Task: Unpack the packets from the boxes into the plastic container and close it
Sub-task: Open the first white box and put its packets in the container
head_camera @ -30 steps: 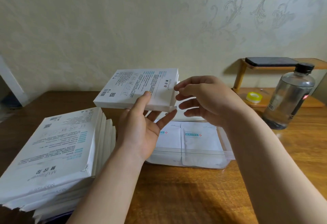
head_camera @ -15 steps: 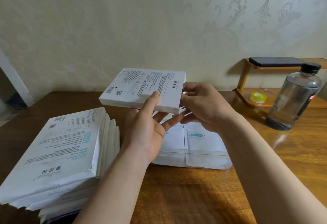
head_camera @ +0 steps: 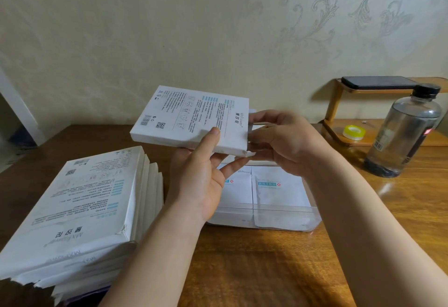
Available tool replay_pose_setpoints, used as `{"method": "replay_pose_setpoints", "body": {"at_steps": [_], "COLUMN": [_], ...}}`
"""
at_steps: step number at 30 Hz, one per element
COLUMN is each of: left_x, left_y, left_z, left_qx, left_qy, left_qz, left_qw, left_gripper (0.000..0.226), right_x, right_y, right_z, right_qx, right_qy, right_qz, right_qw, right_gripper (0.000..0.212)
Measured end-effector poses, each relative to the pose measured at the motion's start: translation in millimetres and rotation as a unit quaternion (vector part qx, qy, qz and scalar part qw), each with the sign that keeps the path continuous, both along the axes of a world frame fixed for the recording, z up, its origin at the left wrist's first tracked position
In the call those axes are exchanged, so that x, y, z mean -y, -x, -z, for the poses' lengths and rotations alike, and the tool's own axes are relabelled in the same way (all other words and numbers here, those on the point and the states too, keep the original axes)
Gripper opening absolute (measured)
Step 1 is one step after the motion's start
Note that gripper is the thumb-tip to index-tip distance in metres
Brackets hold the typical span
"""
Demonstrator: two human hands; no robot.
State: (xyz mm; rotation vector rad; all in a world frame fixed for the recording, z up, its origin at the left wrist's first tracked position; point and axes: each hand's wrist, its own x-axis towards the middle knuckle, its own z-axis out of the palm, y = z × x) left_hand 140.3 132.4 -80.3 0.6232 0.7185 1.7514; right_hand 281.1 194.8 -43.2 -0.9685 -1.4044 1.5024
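Brown wooden tabletop (head_camera: 266,270), pale patterned wall behind. Holds one white box (head_camera: 189,117) above the plastic container (head_camera: 278,209): left hand (head_camera: 196,180) gripping its near edge, thumb on top; right hand (head_camera: 283,141) pinching the right end flap. Packets (head_camera: 278,192) already inside; stack of boxes (head_camera: 72,209) near left. Could spill packets past the rim toward the bottle (head_camera: 407,132) if the flap gives suddenly.

Dim warm indoor light, soft shadows; glare on table (head_camera: 397,192) R side; fisheye bend at edges.
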Motion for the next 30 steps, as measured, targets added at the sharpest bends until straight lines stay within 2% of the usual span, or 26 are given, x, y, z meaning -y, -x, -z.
{"method": "replay_pose_setpoints", "body": {"at_steps": [6,9,11,13,14,18,23,30], "left_x": [-0.9,-0.3,0.5,1.1,1.3,0.6,-0.6,-2.1], "left_y": [1.5,3.1,3.5,3.7,3.9,5.4,6.1,5.9], "left_z": [-2.6,-4.0,-4.7,-5.1,-5.1,-4.1,-2.0,-3.0], "left_qx": [0.046,0.069,0.076,0.081,0.084,0.096,0.097,0.109], "left_qy": [0.026,0.042,0.047,0.048,0.048,0.046,0.04,0.051], "left_qz": [0.002,0.006,0.008,0.011,0.011,0.006,-0.002,-0.014], "left_qw": [0.999,0.997,0.996,0.995,0.995,0.994,0.994,0.993], "left_gripper": [0.026,0.026,0.027,0.028,0.028,0.035,0.036,0.037], "right_x": [-7.2,-8.3,-6.5,-5.1,-5.2,-10.0,-16.3,-17.8], "right_y": [-16.8,-26.6,-29.3,-28.6,-27.9,-29.5,-36.7,-42.7], "right_z": [-6.7,-6.7,-2.6,-1.1,-1.4,-0.7,0.3,-8.9], "right_qx": [-0.007,-0.019,0.033,0.129,0.144,0.066,-0.104,-0.196], "right_qy": [-0.013,-0.067,-0.146,-0.254,-0.281,-0.326,-0.235,-0.2], "right_qz": [0.041,0.0,-0.013,0.03,0.047,0.091,0.087,0.21], "right_qw": [0.999,0.998,0.989,0.958,0.948,0.939,0.963,0.937], "right_gripper": [0.028,0.041,0.048,0.043,0.037,0.021,0.026,0.018]}}
